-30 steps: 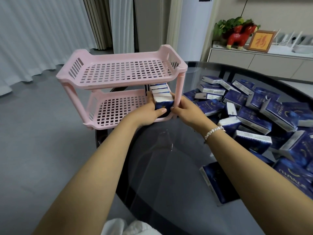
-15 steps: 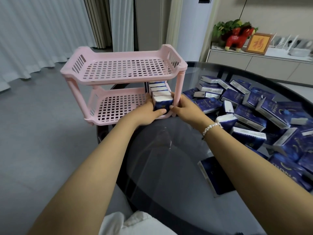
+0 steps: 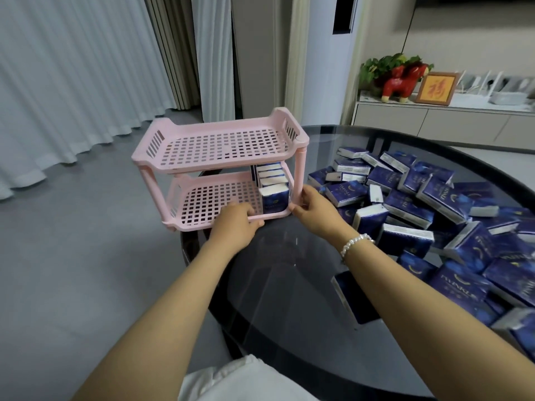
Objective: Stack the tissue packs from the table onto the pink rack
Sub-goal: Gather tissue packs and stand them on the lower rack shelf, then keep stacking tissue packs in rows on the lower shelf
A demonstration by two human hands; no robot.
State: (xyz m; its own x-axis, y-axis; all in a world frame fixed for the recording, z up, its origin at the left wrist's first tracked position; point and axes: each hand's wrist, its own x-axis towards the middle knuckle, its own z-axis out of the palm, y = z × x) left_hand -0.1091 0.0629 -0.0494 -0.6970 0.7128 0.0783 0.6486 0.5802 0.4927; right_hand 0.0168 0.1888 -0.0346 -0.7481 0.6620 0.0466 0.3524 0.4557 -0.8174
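Observation:
The two-tier pink rack (image 3: 220, 146) stands at the left edge of the round glass table (image 3: 289, 285), partly overhanging it. A row of several blue-and-white tissue packs (image 3: 275, 198) stands upright at the right end of its lower shelf; the top shelf holds nothing. My left hand (image 3: 234, 224) grips the lower shelf's front rim, just left of the front pack. My right hand (image 3: 315, 206) holds the rack's front right post and corner. A loose pile of tissue packs (image 3: 434, 204) covers the table's right side, and one pack (image 3: 356, 296) lies apart nearer me.
Grey floor and white curtains (image 3: 72, 82) lie to the left, beyond the table edge. A sideboard (image 3: 434, 123) at the back right carries a red horse figure (image 3: 402, 82), a plant and a framed picture (image 3: 437, 88). A tall white unit (image 3: 333, 53) stands behind the rack.
My left hand has left the side of the front tissue pack and slid left onto the shelf's front rim. My right hand has shifted from the pack to the rack's post.

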